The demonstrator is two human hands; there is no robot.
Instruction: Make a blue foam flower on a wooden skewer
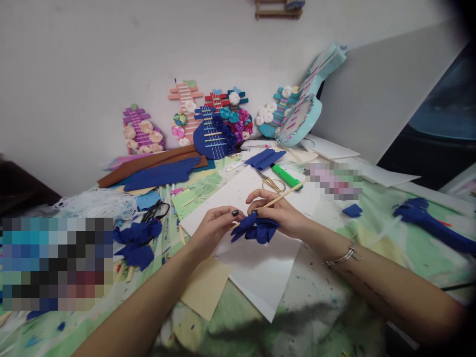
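Observation:
Over a white sheet of paper (260, 270), both hands meet at a crumpled dark blue crepe paper piece (262, 230), bunched into petal-like folds. A thin wooden stick (284, 195) slants up to the right across my right hand (278, 210), whose curled fingers hold the stick and the blue paper. My left hand (217, 225) is closed, thumb and fingertips pinched at the paper's left edge near the stick's lower end. Its fingertips partly hide what they grip. Behind the hands lie gold-handled scissors (273, 184) and a green utility knife (286, 176).
Decorated paper guitars lean on the wall, including a dark blue guitar (210, 136) and a large turquoise guitar (303, 116). Blue crepe strips (163, 173), white cord (98, 203), blue paper pieces (137, 243) and a blue-wrapped object (435, 223) lie around. Tan paper (206, 287) is near my left arm.

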